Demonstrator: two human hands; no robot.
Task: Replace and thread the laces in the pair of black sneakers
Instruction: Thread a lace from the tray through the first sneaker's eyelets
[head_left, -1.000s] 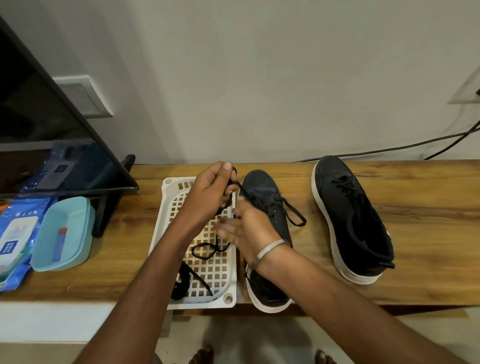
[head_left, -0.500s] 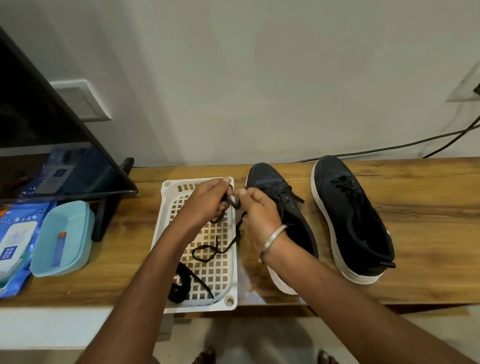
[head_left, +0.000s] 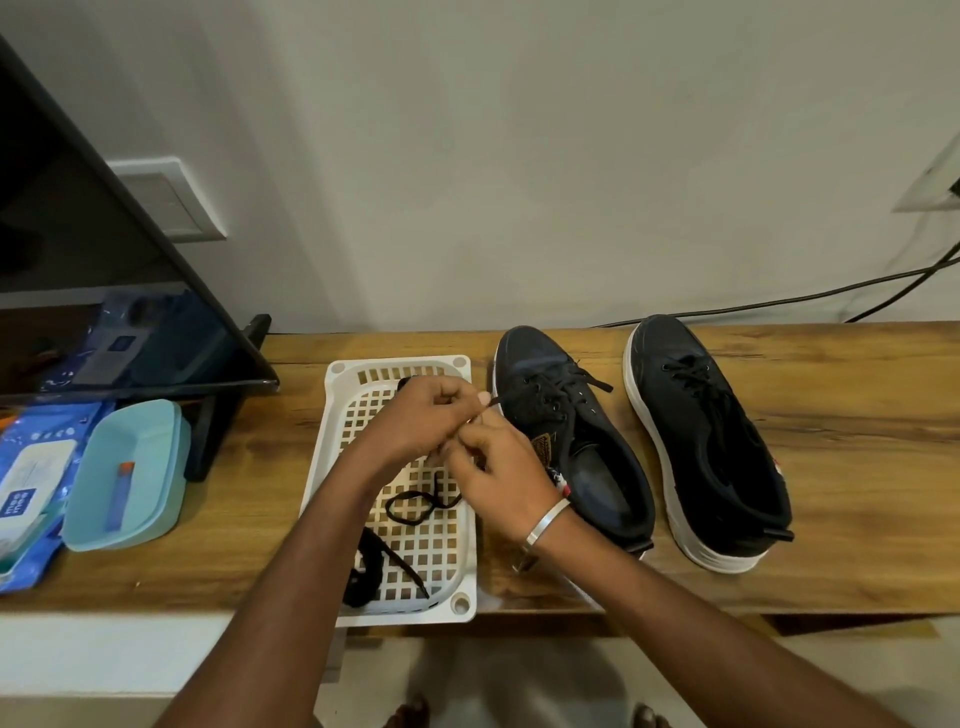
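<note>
Two black sneakers with white soles lie on the wooden shelf (head_left: 857, 415). The left sneaker (head_left: 566, 431) is partly laced near its toe, and a lace end sticks out to its right. The right sneaker (head_left: 711, 441) is fully laced. My left hand (head_left: 421, 421) and my right hand (head_left: 493, 467) meet above the white lattice basket (head_left: 415, 613), and both pinch a black lace (head_left: 415, 506). The lace runs from my fingers toward the left sneaker and loops down into the basket. Another black lace bundle (head_left: 366, 571) lies at the basket's near end.
A tilted dark screen (head_left: 104, 291) on a black stand fills the left. Below it sit a light blue tub (head_left: 130, 473) with a small stick inside and a blue wipes pack (head_left: 26, 483). Black cables (head_left: 831, 296) run along the wall at the right.
The left sneaker has turned and shifted right, closer to the right sneaker. Both hands have come together over the basket and dropped slightly, pinching the lace.
</note>
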